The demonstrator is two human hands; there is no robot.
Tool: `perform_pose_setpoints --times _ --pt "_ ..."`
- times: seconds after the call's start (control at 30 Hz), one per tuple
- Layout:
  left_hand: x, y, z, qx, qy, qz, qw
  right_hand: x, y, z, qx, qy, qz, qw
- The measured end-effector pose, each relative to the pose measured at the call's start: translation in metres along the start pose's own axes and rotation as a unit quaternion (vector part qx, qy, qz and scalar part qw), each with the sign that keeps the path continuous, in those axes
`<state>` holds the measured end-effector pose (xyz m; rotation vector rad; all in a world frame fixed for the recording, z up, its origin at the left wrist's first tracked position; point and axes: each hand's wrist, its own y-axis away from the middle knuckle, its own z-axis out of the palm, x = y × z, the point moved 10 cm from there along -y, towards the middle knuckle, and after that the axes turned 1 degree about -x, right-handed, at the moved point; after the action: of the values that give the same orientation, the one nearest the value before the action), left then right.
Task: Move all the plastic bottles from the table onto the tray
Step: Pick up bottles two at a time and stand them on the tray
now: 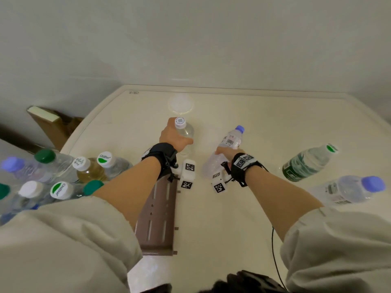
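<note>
With a crowd of capped plastic bottles (pixel 63 176) already gathered left of your left grip (pixel 173 137), closed round a clear white-capped bottle (pixel 183 129), your right grip (pixel 225 153) clasped a tilted blue-capped bottle (pixel 231 138); two bottles lay right, on the cream worktop (pixel 275 115).

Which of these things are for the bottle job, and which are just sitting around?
For the job:
- white-capped bottle, held by the left hand
- blue-capped bottle, held by the right hand
- green-label bottle, on the table
- far-right bottle
- brown tray with the bottle cluster

Just sitting around:
- cardboard box
- clear round lid
</note>
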<state>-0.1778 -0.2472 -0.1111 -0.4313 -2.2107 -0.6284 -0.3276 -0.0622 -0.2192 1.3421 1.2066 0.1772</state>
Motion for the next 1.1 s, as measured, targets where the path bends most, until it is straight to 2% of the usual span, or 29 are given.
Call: perform_pose_setpoints --times 0.17,0.33,0.5,0.63,0.77,0.97,1.1 --pt "-0.009 0.026 -0.005 0.029 0.032 -0.055 0.998 0.004 0.017 -0.007 0.003 -0.004 -0.059 0.998" --pt "0.013 0.062 -0.011 0.012 0.005 0.018 1.000 -0.020 0.062 -0.010 0.001 0.057 -0.164 0.985" --pt "0.043 0.103 -0.044 0.052 -0.004 0.112 0.992 -0.043 0.119 -0.004 0.004 0.103 -0.280 0.954" --pt "0.046 0.134 -0.075 0.095 -0.047 0.133 0.985 -0.051 0.164 0.014 -0.022 0.126 -0.365 0.922" --pt "0.039 0.162 -0.096 0.130 -0.101 0.126 0.978 -0.048 0.180 0.034 -0.020 0.158 -0.390 0.907" --pt "0.024 0.214 -0.124 0.188 -0.175 0.181 0.949 -0.028 0.200 0.084 -0.039 0.231 -0.411 0.881" --pt "-0.008 0.233 -0.150 0.230 -0.163 0.149 0.948 -0.015 0.215 0.112 -0.058 0.246 -0.423 0.870"
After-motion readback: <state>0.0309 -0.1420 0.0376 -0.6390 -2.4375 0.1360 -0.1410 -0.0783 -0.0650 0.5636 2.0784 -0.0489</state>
